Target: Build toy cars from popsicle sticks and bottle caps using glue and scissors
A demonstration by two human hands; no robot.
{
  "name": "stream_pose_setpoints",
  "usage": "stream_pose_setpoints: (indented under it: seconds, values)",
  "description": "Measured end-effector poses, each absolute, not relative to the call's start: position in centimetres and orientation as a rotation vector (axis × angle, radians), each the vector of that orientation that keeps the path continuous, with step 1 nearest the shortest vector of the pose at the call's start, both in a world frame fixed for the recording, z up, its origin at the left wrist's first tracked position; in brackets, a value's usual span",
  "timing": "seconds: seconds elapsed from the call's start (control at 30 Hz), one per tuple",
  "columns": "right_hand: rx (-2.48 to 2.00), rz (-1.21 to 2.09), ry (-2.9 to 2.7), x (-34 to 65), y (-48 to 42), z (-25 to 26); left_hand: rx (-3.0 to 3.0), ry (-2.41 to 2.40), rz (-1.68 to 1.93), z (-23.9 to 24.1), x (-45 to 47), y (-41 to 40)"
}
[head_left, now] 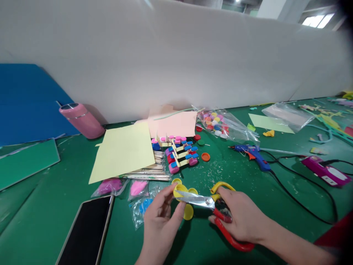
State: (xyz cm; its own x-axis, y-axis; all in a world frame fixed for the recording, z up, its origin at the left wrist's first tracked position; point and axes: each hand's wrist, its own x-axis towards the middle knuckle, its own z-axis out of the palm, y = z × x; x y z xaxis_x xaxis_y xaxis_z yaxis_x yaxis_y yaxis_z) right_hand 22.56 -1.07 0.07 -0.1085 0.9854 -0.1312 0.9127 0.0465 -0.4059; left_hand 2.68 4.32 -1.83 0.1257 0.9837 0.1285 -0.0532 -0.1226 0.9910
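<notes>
Just above the green tabletop (pixel 248 176), a cluster of round yellow caps (pixel 179 190) is pinched in the left hand (pixel 160 219), while silver-bladed scissors (pixel 197 200) with yellow and red handles are gripped in the right hand (pixel 244 219), blades laid across the caps

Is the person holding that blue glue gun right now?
No, the blue glue gun lies on the green table, apart from the right hand gripping the scissors and the left hand pinching a yellow cap.
</notes>
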Motion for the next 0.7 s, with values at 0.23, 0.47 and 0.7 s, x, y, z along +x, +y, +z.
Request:
stream_pose_setpoints:
  seconds: [0.23,0.47,0.7]
  values:
    - [-1.981,0.648,-2.093,22.45,-1.13,0.15,1.350,1.004,1.281,-1.85,2.81,4.39]
    - [-2.000,0.872,-1.862,22.81,-0.73,0.52,1.158,1.019,1.189,-1.05,3.03,4.20]
    - [-1.997,0.869,-1.861,22.98,-1.21,0.47,1.106,1.020,1.215,-1.10,3.15,4.24]
